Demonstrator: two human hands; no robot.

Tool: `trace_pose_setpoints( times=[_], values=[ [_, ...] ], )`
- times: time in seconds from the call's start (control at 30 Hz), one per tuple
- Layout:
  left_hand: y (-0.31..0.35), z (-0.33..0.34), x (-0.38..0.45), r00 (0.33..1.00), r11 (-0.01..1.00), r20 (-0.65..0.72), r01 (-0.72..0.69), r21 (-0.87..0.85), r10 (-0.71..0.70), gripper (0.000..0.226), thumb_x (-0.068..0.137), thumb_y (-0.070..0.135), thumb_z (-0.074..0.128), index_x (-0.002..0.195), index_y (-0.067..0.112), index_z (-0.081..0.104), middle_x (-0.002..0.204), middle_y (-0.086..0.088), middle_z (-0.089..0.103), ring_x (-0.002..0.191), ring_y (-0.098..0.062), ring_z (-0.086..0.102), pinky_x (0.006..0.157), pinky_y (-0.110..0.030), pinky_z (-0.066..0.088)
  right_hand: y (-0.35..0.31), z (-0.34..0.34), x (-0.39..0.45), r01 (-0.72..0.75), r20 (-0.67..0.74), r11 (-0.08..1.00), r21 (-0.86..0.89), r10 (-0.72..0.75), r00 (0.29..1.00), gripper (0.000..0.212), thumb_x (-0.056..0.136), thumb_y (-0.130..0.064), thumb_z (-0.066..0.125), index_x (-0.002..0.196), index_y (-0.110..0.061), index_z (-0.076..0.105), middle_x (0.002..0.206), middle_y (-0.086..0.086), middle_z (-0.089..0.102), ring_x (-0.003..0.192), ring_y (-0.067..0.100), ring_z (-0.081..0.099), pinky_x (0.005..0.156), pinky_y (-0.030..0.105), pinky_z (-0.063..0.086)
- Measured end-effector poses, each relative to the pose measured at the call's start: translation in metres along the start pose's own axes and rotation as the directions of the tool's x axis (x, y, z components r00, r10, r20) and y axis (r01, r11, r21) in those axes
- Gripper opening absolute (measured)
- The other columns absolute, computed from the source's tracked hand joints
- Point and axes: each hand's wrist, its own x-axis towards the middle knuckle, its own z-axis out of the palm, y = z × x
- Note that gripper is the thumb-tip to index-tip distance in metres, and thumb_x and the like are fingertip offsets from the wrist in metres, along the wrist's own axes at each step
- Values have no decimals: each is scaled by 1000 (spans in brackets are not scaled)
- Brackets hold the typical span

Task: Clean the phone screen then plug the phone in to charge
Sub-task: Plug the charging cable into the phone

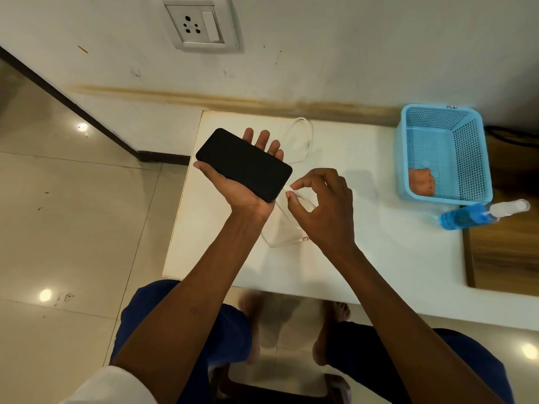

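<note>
Step in hand: the charging half of the task, as I judge it; the cleaning things sit set aside, and I am bringing the cable's plug to the phone.
Left hand: my left hand (242,182) lies palm up under the phone (244,164); thumb along one long edge, fingertips showing past the other; it grips the phone above the desk (379,258), dark screen facing up.
Right hand: my right hand (320,205) pinches the small plug of the white cable (303,141) between thumb and forefinger; the other fingers curl loosely.
Phone to hand: the phone's near short end is just beside my right fingertips; the plug tip looks to touch that end, but I cannot tell if it is seated.
Cable: it loops on the desk under and beyond my hands; its other plug lies below my right wrist, not joined to anything I can see.
Next move: I judge it needs the plug lined up square with the port, then a straight push while my left hand braces the phone; after that the far end must reach power.
Wall socket: well beyond my left hand, up on the wall (201,27); nothing in it.
Set aside: a blue basket (444,154) holding an orange cloth (421,182), well to the right of my right hand; a blue spray bottle (478,215) lies on its side just nearer than the basket.
</note>
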Motion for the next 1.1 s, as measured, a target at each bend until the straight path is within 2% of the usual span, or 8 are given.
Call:
trace_pose_setpoints(
  times=[0.13,0.4,0.63,0.73,0.87,1.1],
  values=[
    [-1,1,-1,1000,1000,-19,9,2,-9,95,86,85,17,140,13,47,127,-15,60,111,-34,59,107,-50,39,-1,0,0,-13,-14,1000,-2,13,1000,18,81,-38,71,91,-23,67,107,-5,62,98,15,58,80,38,49],
    [0,1,-2,1000,1000,-13,6,10,-6,98,82,87,19,140,13,46,128,-15,57,111,-34,57,101,-47,45,-3,0,0,-37,15,999,-20,37,999,19,81,-39,70,92,-23,66,108,-5,62,100,16,58,81,39,49],
    [8,0,2,1000,1000,19,-15,-4,15,99,81,89,19,138,13,47,127,-15,58,112,-34,57,102,-48,44,-1,-5,3,-36,108,998,50,30,994,30,84,-46,67,107,-27,62,117,-12,59,109,13,55,87,42,48],
    [7,1,1,1000,1000,17,-11,-8,11,99,81,89,19,138,13,47,127,-15,58,111,-34,57,103,-48,42,-2,-4,2,-26,92,998,50,21,996,25,83,-44,67,102,-28,62,115,-13,58,109,14,55,86,42,47],
    [5,0,0,1000,1000,13,4,3,-4,99,83,88,17,140,13,47,131,-16,56,116,-36,54,113,-51,33,-2,-1,1,-29,65,1000,2,29,997,19,83,-42,68,94,-26,64,115,-9,59,109,16,55,85,40,47],
    [2,0,0,1000,1000,29,8,0,-8,97,85,86,16,139,12,47,128,-16,59,111,-36,58,114,-53,30,0,0,1,-3,28,999,-42,4,1000,20,83,-41,67,91,-23,66,115,-3,61,106,20,57,83,39,47]
  ],
)
